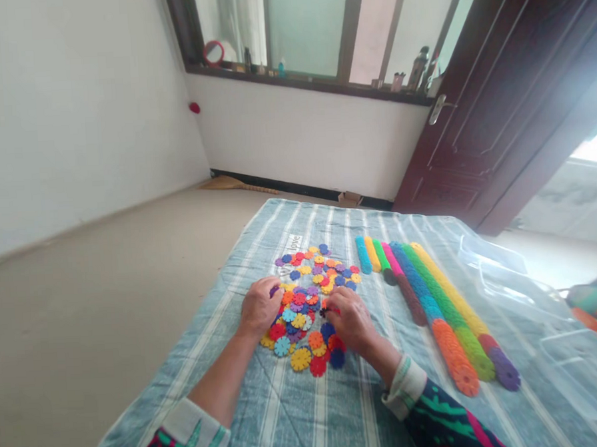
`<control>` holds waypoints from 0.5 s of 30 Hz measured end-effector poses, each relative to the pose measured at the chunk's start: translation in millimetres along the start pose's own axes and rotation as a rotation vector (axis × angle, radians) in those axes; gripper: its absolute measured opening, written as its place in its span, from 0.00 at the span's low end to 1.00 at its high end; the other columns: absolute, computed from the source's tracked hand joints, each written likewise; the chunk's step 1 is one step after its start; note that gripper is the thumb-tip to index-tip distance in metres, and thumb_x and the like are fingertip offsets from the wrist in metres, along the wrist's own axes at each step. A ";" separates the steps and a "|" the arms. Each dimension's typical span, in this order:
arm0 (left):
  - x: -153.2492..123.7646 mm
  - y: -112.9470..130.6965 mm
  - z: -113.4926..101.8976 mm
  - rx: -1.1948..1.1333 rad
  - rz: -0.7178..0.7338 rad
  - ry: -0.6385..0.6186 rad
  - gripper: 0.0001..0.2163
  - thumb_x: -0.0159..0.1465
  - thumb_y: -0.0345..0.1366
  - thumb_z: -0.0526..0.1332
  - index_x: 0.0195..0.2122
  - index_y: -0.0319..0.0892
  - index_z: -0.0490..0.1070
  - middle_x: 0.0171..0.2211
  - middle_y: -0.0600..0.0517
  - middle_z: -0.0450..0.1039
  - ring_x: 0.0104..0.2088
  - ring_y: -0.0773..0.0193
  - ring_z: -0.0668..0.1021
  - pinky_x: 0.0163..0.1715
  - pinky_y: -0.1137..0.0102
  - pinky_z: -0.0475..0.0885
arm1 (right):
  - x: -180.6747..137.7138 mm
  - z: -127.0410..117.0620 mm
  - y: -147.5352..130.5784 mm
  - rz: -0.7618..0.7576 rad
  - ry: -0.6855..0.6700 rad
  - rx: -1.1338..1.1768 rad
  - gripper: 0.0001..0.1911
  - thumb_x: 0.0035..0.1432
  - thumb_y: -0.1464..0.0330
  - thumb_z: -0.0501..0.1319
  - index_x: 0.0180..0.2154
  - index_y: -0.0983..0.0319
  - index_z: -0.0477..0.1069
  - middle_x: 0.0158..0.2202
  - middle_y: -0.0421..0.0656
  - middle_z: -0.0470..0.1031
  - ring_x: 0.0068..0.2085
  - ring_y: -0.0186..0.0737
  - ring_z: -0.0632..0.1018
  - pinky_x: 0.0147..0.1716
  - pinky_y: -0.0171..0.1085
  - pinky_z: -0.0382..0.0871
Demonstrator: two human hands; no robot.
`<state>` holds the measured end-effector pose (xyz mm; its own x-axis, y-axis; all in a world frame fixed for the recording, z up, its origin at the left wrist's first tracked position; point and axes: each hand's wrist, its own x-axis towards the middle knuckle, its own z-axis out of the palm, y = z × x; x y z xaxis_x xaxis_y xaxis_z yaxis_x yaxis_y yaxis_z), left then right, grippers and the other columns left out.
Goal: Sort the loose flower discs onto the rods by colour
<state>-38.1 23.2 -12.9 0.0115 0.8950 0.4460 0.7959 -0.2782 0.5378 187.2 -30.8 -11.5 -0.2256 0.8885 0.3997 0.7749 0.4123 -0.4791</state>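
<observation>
A pile of small flat snowflake-shaped plastic discs in many colours lies on a blue striped cloth. My left hand rests at the pile's left edge, fingers curled and pinched on a purple disc. My right hand sits at the pile's right edge, fingers closed on a dark and red disc. To the right lie several long rods built of stacked discs, side by side, in blue, yellow, green, pink, orange and purple.
A clear plastic container lies on the cloth at the right. Another person's sleeve shows at the right edge. Bare floor lies to the left, a dark wooden door behind, and a window sill with bottles above.
</observation>
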 end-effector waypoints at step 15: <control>4.6 -8.5 2.8 0.019 0.016 0.007 0.09 0.56 0.37 0.57 0.34 0.45 0.76 0.42 0.47 0.81 0.46 0.55 0.80 0.52 0.62 0.74 | 22.0 -109.0 135.3 0.264 -0.011 -0.257 0.10 0.54 0.75 0.60 0.27 0.61 0.80 0.37 0.46 0.78 0.41 0.42 0.77 0.42 0.37 0.66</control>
<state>-43.1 30.7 -17.5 0.0199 0.8880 0.4595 0.8067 -0.2858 0.5173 351.4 22.5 17.7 -0.0032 0.9603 0.2789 0.9299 0.1055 -0.3524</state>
